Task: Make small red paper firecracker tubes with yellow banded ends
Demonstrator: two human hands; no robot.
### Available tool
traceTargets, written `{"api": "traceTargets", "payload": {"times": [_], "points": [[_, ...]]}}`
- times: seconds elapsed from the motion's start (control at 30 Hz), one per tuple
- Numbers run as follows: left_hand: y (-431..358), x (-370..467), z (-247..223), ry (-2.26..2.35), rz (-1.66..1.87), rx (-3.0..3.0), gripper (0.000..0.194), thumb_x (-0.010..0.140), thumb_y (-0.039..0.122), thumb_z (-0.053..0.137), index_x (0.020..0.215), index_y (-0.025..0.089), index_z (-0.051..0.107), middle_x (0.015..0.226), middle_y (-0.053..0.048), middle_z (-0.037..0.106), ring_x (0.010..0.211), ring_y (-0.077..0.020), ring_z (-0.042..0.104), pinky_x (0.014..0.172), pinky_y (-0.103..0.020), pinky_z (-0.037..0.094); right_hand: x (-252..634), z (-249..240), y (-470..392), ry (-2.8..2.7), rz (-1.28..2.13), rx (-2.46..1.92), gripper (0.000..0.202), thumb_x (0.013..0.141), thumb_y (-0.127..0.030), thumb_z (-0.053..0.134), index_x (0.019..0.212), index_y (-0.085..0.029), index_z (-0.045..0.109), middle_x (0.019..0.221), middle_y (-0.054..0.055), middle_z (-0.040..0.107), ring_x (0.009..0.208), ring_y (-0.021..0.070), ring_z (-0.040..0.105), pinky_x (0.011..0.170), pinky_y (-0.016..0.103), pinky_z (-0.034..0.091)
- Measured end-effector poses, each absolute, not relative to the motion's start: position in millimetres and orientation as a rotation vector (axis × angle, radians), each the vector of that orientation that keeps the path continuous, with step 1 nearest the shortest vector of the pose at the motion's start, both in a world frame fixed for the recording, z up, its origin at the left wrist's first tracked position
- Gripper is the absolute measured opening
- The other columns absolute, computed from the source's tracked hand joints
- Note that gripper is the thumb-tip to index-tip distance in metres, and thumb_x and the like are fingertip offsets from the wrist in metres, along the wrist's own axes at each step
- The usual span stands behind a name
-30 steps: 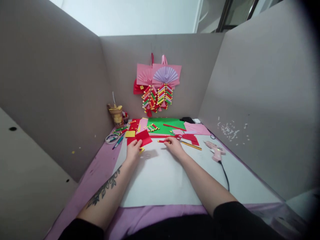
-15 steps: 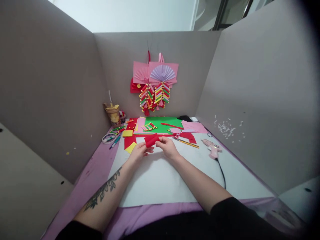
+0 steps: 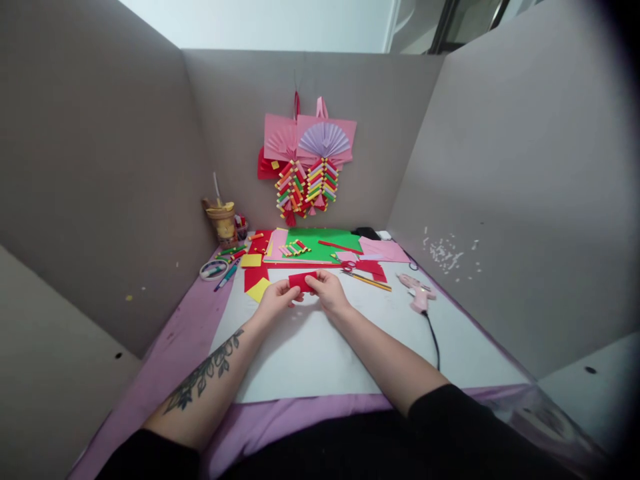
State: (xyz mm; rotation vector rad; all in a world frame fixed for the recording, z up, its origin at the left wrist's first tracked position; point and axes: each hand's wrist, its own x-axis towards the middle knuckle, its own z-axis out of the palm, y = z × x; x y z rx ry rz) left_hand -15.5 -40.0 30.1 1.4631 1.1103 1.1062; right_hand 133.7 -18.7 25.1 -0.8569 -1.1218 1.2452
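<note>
A small piece of red paper [image 3: 302, 281] is held up over the white sheet [image 3: 320, 353], stretched between both hands. My left hand [image 3: 279, 297] pinches its left end, the thumb in front. At its right end, my right hand [image 3: 327, 291] grips with the thumb pressed on its face. Just behind the hands lie red-handled scissors [image 3: 349, 266], a yellow pencil [image 3: 370, 282] and red paper pieces [image 3: 373, 270]. Yellow paper squares [image 3: 259, 290] are left of my left hand. Small rolled paper tubes [image 3: 295, 248] sit in a row on the green paper [image 3: 325, 239].
A pink glue gun [image 3: 419, 293] with a black cord rests on the right. On the left are a tape roll [image 3: 214, 269], pens [image 3: 227, 275] and a pot of tools [image 3: 223, 223]. Paper firecracker decorations [image 3: 323, 180] hang on the grey back panel [image 3: 240, 120].
The red paper, tilted and slightly curled before, now looks flatter and more level between my fingers. My right thumb has shifted further onto it. The whole view has moved slightly.
</note>
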Motion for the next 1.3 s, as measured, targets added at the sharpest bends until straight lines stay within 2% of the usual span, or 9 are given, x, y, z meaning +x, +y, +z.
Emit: {"api": "traceTargets", "payload": {"times": [0.17, 0.37, 0.63, 0.83, 0.9, 1.0, 1.17, 1.23, 1.3], "points": [[-41.8, -14.9, 33.3, 1.179, 1.252, 1.509, 0.027, 0.070, 0.040, 0.063, 0.065, 0.015, 0.054, 0.055, 0.002, 0.058, 0.055, -0.0121, 0.057, 0.053, -0.021, 0.039, 129.4, 25.7, -22.9, -1.150, 1.202, -0.805, 0.023, 0.062, -0.032, 0.069, 0.071, -0.016, 0.056, 0.061, -0.002, 0.060, 0.052, 0.0097, 0.051, 0.050, 0.023, 0.041], [-43.1, -13.1, 34.3, 1.154, 1.351, 1.540, 0.022, 0.073, 0.035, 0.060, 0.067, 0.015, 0.053, 0.059, 0.000, 0.062, 0.058, -0.0118, 0.058, 0.054, -0.021, 0.040, 116.3, 36.2, -33.5, -1.101, 1.219, -0.809, 0.027, 0.055, -0.021, 0.070, 0.078, -0.014, 0.059, 0.063, -0.002, 0.062, 0.054, 0.0112, 0.054, 0.052, 0.024, 0.043], [-51.5, -10.9, 47.4, 1.164, 1.276, 1.566, 0.028, 0.069, 0.033, 0.065, 0.063, 0.018, 0.041, 0.050, 0.005, 0.055, 0.057, -0.0140, 0.063, 0.048, -0.018, 0.038, 118.6, 40.6, -35.2, -1.019, 1.237, -0.782, 0.040, 0.050, -0.017, 0.068, 0.080, -0.020, 0.043, 0.052, -0.008, 0.058, 0.042, 0.0092, 0.049, 0.041, 0.019, 0.036], [-49.6, -25.2, 51.5, 1.215, 1.306, 1.502, 0.026, 0.067, 0.033, 0.065, 0.065, 0.018, 0.044, 0.051, 0.005, 0.054, 0.053, -0.0119, 0.059, 0.050, -0.020, 0.042, 162.9, 32.5, -3.6, -0.888, 1.086, -0.815, 0.044, 0.048, -0.018, 0.069, 0.078, -0.022, 0.038, 0.047, -0.012, 0.049, 0.041, 0.0090, 0.048, 0.044, 0.019, 0.036], [-42.3, -35.0, 46.3, 1.274, 1.331, 1.460, 0.024, 0.066, 0.034, 0.065, 0.071, 0.018, 0.048, 0.054, 0.005, 0.056, 0.053, -0.0116, 0.059, 0.051, -0.020, 0.043, 197.9, 33.0, 12.7, -0.769, 0.906, -0.908, 0.040, 0.050, -0.021, 0.067, 0.076, -0.022, 0.036, 0.047, -0.012, 0.047, 0.043, 0.0089, 0.048, 0.046, 0.019, 0.037], [-33.9, -41.9, 36.5, 1.321, 1.252, 1.319, 0.039, 0.061, 0.032, 0.069, 0.091, 0.017, 0.049, 0.056, 0.003, 0.060, 0.051, -0.0129, 0.059, 0.049, -0.021, 0.043, 248.4, 32.7, 28.4, -0.832, 0.576, -1.183, 0.029, 0.059, -0.027, 0.062, 0.080, -0.021, 0.043, 0.052, -0.009, 0.048, 0.048, 0.0109, 0.050, 0.051, 0.022, 0.040], [-37.3, -42.9, 32.6, 1.578, 0.864, 1.548, 0.059, 0.070, 0.038, 0.062, 0.119, 0.013, 0.042, 0.062, -0.003, 0.066, 0.052, -0.0161, 0.060, 0.051, -0.024, 0.044, 281.0, 21.8, 30.2, -1.543, 0.272, -2.026, 0.018, 0.063, -0.022, 0.062, 0.081, -0.019, 0.062, 0.083, 0.007, 0.064, 0.088, 0.0231, 0.057, 0.072, 0.031, 0.043], [-40.4, -45.5, 37.5, 1.815, 0.713, 1.772, 0.052, 0.075, 0.041, 0.057, 0.118, 0.014, 0.047, 0.073, -0.008, 0.068, 0.065, -0.0201, 0.064, 0.059, -0.028, 0.046, 280.9, 16.1, 29.9, -1.672, 0.205, -2.239, 0.025, 0.064, -0.021, 0.063, 0.089, -0.019, 0.064, 0.098, 0.012, 0.063, 0.099, 0.0279, 0.053, 0.077, 0.035, 0.043], [-43.1, -46.3, 42.2, 2.005, 0.620, 2.007, 0.038, 0.081, 0.039, 0.048, 0.110, 0.016, 0.056, 0.087, -0.012, 0.069, 0.083, -0.0242, 0.065, 0.072, -0.031, 0.046, 280.1, 11.8, 30.7, -1.755, 0.155, -2.278, 0.028, 0.069, -0.021, 0.060, 0.097, -0.019, 0.064, 0.103, 0.015, 0.062, 0.100, 0.0293, 0.053, 0.077, 0.039, 0.043]]}}
